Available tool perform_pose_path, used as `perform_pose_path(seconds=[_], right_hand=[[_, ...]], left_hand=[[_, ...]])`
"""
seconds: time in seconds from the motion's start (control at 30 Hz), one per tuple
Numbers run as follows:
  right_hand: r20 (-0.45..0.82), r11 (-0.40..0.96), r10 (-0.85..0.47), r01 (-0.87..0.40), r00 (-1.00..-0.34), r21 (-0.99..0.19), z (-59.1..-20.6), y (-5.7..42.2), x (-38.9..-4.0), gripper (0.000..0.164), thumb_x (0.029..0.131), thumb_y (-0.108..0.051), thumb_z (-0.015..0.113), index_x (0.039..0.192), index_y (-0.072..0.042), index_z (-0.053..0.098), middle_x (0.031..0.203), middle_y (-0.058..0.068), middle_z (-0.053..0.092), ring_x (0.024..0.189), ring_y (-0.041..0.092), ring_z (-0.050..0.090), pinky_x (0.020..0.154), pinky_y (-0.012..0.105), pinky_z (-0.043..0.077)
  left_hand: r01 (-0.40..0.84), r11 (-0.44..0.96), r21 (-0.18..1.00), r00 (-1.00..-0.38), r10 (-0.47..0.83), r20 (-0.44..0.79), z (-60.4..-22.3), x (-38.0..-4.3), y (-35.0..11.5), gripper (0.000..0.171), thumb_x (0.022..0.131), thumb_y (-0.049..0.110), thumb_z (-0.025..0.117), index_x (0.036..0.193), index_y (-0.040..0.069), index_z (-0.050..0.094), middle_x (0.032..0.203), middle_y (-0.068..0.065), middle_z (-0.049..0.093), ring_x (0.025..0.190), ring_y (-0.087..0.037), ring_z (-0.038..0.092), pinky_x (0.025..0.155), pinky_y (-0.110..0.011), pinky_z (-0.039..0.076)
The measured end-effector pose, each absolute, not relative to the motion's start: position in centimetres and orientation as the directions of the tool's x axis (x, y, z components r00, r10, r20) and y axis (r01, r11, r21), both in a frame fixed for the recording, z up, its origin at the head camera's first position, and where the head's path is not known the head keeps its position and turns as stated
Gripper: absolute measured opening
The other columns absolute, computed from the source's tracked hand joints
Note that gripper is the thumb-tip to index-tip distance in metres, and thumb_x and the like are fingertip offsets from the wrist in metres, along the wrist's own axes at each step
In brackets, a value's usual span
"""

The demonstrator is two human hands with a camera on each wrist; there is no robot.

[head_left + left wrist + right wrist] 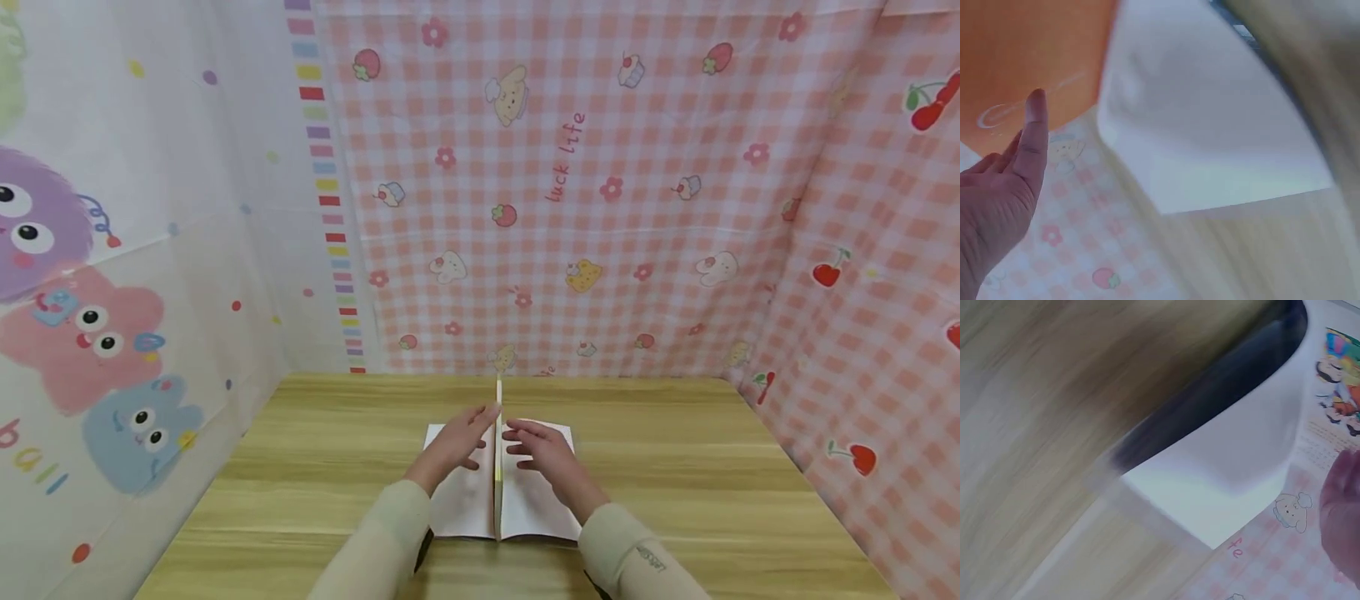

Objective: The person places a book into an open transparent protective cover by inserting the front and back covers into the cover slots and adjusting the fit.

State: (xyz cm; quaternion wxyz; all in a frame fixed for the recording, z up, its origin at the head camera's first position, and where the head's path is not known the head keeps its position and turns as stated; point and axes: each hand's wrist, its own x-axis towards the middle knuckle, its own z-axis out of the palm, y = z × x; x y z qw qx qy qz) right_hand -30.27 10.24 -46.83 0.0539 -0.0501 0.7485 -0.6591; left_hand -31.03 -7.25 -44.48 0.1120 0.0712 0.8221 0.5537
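A book lies with its two white leaves spread flat, and its thick block of pages stands upright between them, edge towards me. The block's left side is an orange sheet with thin white script. Its right side is a white page with a coloured cartoon picture. My left hand, fingers extended, is right beside the orange sheet, fingertips at the upright block. My right hand is beside the picture page, its fingers loosely extended. Dark cover shows under the right leaf.
The book lies on a light wood-grain table. Behind the table hangs a pink checked cloth with strawberries and cartoon animals. A white cloth with cartoon figures hangs at the left, and more pink checked cloth at the right.
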Motion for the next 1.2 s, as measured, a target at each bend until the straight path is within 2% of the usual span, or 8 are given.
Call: perform_pose_path(seconds=[0.2, 0.37, 0.5, 0.57, 0.67, 0.77, 0.9, 1.2], right_hand=[[0.206, 0.553, -0.026, -0.185, -0.978, -0.812, -47.9, 11.4, -30.0, 0.029, 0.092, -0.007, 0.054, 0.116, 0.004, 0.067, 0.117, 0.025, 0.067, 0.11, 0.037, 0.058, 0.093, 0.055, 0.047], [0.214, 0.726, 0.058, -0.106, -0.975, -0.68, -48.4, 13.5, -29.8, 0.047, 0.089, -0.011, 0.057, 0.128, 0.015, 0.051, 0.128, 0.037, 0.052, 0.119, 0.048, 0.045, 0.101, 0.059, 0.038], [0.081, 0.691, 0.142, 0.04, -0.987, -0.722, -48.5, 14.5, -29.6, 0.061, 0.094, -0.017, 0.051, 0.137, 0.021, 0.032, 0.132, 0.043, 0.045, 0.122, 0.053, 0.039, 0.104, 0.061, 0.033], [0.029, 0.641, 0.185, 0.099, -0.982, -0.761, -48.6, 14.8, -29.7, 0.057, 0.096, -0.02, 0.047, 0.136, 0.019, 0.037, 0.131, 0.041, 0.048, 0.121, 0.052, 0.041, 0.103, 0.06, 0.035], [-0.02, 0.568, 0.239, 0.156, -0.971, -0.808, -48.3, 14.8, -29.8, 0.04, 0.097, -0.021, 0.044, 0.114, 0.011, 0.061, 0.109, 0.031, 0.064, 0.101, 0.041, 0.056, 0.086, 0.052, 0.047], [-0.058, 0.472, 0.261, 0.18, -0.964, -0.863, -47.8, 14.4, -29.8, 0.035, 0.096, -0.021, 0.046, 0.085, 0.006, 0.065, 0.083, 0.018, 0.062, 0.078, 0.028, 0.052, 0.067, 0.039, 0.046], [-0.084, 0.32, 0.246, 0.163, -0.966, -0.933, -47.5, 13.6, -29.8, 0.035, 0.095, -0.02, 0.051, 0.087, 0.01, 0.068, 0.077, 0.013, 0.061, 0.068, 0.02, 0.053, 0.058, 0.03, 0.045], [-0.058, 0.271, 0.235, 0.123, -0.97, -0.955, -47.5, 12.3, -30.4, 0.034, 0.094, -0.019, 0.054, 0.098, 0.01, 0.071, 0.083, 0.018, 0.068, 0.067, 0.018, 0.058, 0.055, 0.027, 0.049]], left_hand=[[-0.019, 0.393, 0.919, -0.978, 0.185, -0.1, -44.2, -31.4, -8.4, 0.066, 0.094, 0.033, 0.054, 0.148, 0.002, 0.031, 0.121, -0.028, 0.061, 0.086, -0.028, 0.067, 0.056, -0.04, 0.061], [0.005, 0.475, 0.88, -0.998, 0.061, -0.028, -44.5, -31.5, -9.5, 0.053, 0.091, 0.009, 0.047, 0.143, 0.0, 0.04, 0.108, -0.026, 0.068, 0.076, -0.023, 0.067, 0.06, -0.037, 0.058], [-0.012, 0.521, 0.854, -1.0, -0.019, -0.002, -45.0, -31.2, -10.0, 0.053, 0.088, -0.001, 0.046, 0.141, -0.002, 0.042, 0.115, -0.026, 0.065, 0.088, -0.025, 0.064, 0.078, -0.044, 0.056], [-0.028, 0.523, 0.852, -0.999, -0.038, -0.009, -45.3, -31.1, -10.3, 0.052, 0.088, -0.004, 0.046, 0.141, -0.001, 0.042, 0.114, -0.025, 0.064, 0.089, -0.027, 0.063, 0.08, -0.046, 0.056], [-0.033, 0.586, 0.81, -0.998, -0.062, 0.004, -45.8, -30.8, -10.8, 0.051, 0.086, -0.004, 0.047, 0.138, -0.004, 0.045, 0.115, -0.027, 0.063, 0.095, -0.033, 0.061, 0.084, -0.05, 0.053], [-0.07, 0.709, 0.702, -0.995, -0.1, 0.002, -46.4, -30.4, -11.6, 0.05, 0.084, 0.0, 0.05, 0.134, -0.006, 0.048, 0.119, -0.029, 0.062, 0.102, -0.04, 0.059, 0.087, -0.056, 0.05], [-0.093, 0.834, 0.543, -0.992, -0.126, 0.024, -47.7, -30.1, -12.0, 0.049, 0.084, 0.008, 0.055, 0.131, -0.006, 0.052, 0.119, -0.029, 0.06, 0.102, -0.043, 0.056, 0.084, -0.061, 0.048], [0.228, 0.705, 0.671, -0.972, 0.206, 0.114, -48.3, -30.1, -8.9, 0.052, 0.098, 0.028, 0.052, 0.137, -0.005, 0.046, 0.14, -0.03, 0.045, 0.127, -0.044, 0.038, 0.105, -0.06, 0.034]])
